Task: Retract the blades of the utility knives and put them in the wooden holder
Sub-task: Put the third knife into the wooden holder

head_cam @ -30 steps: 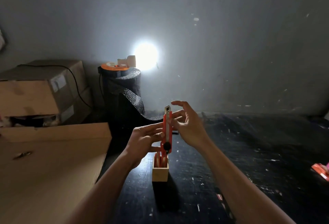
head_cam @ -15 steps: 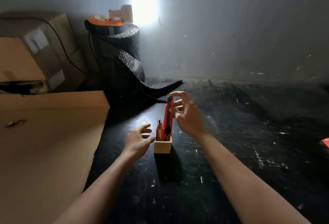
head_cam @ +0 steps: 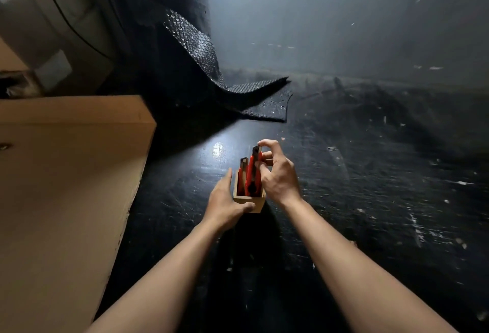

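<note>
Far left I see a big tan cardboard box (head_cam: 68, 187) sitting on the edge of the scuffed black worktop (head_cam: 370, 200), with pale stacked cartons (head_cam: 53, 28) behind it and a black cable running down their face. Just right of those, a roll of black bubble wrap (head_cam: 182, 41) stands against the grey wall, its loose end trailing out flat over the worktop.

Moving in, my left hand (head_cam: 225, 200) is wrapped around the left side of the small square wooden holder (head_cam: 248, 200) — fingers flat along its wall, thumb across the near face, steadying it where it stands on the worktop. Inside the holder I can make out one red utility knife (head_cam: 242, 174) already standing upright towards the left, its dark metal tip poking above the rim. Beside it, a second red utility knife with a black slider knob (head_cam: 253, 171) is partly in the holder, lower end below the rim, upper end taller than its neighbour and leaning slightly right. I cannot tell whether either blade is fully retracted.

My right hand (head_cam: 277, 174) is closed on that second knife — forefinger curled over its top, the other fingers pinching its right edge.
</note>
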Tool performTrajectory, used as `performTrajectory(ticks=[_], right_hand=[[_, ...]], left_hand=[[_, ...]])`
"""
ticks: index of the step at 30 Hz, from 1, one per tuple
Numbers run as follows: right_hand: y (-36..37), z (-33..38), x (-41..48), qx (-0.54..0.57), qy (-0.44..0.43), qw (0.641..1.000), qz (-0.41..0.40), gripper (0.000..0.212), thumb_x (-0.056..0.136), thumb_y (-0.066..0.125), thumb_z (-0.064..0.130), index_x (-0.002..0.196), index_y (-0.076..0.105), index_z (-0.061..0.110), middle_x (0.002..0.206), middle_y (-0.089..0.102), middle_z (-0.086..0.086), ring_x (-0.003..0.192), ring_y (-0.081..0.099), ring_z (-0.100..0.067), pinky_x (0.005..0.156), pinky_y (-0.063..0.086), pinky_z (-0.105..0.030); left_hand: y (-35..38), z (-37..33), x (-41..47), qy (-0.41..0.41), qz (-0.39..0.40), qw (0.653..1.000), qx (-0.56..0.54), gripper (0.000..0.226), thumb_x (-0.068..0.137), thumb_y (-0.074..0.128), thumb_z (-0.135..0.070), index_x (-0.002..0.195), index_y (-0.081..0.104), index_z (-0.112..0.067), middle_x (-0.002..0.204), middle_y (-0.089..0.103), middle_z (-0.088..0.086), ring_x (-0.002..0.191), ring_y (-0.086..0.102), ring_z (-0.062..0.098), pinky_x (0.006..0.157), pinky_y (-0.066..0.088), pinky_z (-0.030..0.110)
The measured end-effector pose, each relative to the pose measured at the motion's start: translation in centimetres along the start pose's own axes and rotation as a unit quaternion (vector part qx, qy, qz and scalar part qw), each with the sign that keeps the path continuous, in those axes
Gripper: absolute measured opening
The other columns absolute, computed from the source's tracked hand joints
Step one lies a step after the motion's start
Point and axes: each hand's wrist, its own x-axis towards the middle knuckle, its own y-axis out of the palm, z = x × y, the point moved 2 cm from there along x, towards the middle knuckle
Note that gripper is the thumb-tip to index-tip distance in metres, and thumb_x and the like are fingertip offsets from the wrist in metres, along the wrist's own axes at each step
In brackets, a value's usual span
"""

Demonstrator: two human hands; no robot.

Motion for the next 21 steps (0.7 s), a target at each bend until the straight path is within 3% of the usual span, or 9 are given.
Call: performTrajectory(ticks=[3, 6, 12, 21], right_hand=[[1.1, -1.3, -0.2, -0.015, 0.002, 1.000, 0.027, 0.042, 0.089, 0.061, 0.000, 0.122, 0.058, 0.026, 0.097, 0.075, -0.005, 0.088, 0.073, -0.026, 0.080, 0.061, -0.047], [1.5, -2.3, -0.7, -0.040, -0.006, 0.998, 0.039, 0.044, 0.087, 0.060, -0.001, 0.122, 0.058, 0.024, 0.100, 0.076, -0.008, 0.092, 0.073, -0.026, 0.081, 0.061, -0.045], [1.4, -2.7, -1.0, -0.089, -0.045, 0.995, 0.025, 0.035, 0.089, 0.063, 0.002, 0.119, 0.060, 0.019, 0.094, 0.075, -0.010, 0.083, 0.072, -0.028, 0.073, 0.061, -0.043], [0.7, -2.8, -1.1, -0.124, -0.054, 0.991, 0.001, 0.020, 0.092, 0.067, 0.004, 0.111, 0.069, 0.010, 0.097, 0.073, -0.013, 0.085, 0.070, -0.029, 0.076, 0.060, -0.045]], left_hand=[[1.1, 0.6, 0.8, -0.001, -0.004, 1.000, -0.030, 0.122, 0.059, 0.089, -0.036, 0.162, 0.025, -0.024, 0.148, 0.058, 0.005, 0.135, 0.057, 0.023, 0.111, 0.049, 0.041], [1.7, 0.7, 0.9, 0.022, -0.005, 0.999, -0.046, 0.103, 0.061, 0.086, -0.038, 0.153, 0.040, -0.034, 0.121, 0.071, -0.004, 0.110, 0.069, 0.013, 0.094, 0.056, 0.029], [2.0, 1.2, 0.9, 0.026, -0.013, 0.998, -0.058, 0.114, 0.064, 0.087, -0.034, 0.161, 0.027, -0.034, 0.141, 0.066, -0.003, 0.128, 0.063, 0.012, 0.110, 0.050, 0.036], [1.6, 0.8, 0.7, 0.023, -0.015, 0.999, -0.041, 0.110, 0.073, 0.085, -0.009, 0.163, 0.024, -0.026, 0.145, 0.063, 0.004, 0.131, 0.062, 0.019, 0.115, 0.045, 0.034]])
